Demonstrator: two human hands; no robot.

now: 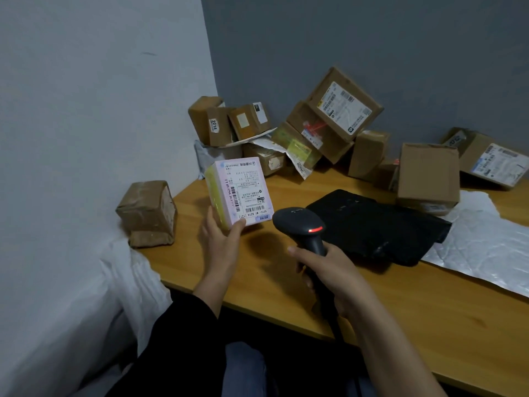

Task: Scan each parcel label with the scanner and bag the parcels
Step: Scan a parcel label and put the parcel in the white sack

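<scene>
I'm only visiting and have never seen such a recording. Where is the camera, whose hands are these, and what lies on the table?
No machine here: a person wears one camera on the head, looking forward and down, so you see their own hands. The left hand holds up a small parcel with its printed label facing us. The right hand grips a black scanner, red light lit, close beside the parcel. On the wooden table lie a black bag, a crumpled white sheet and a heap of brown boxes against the wall.
</scene>
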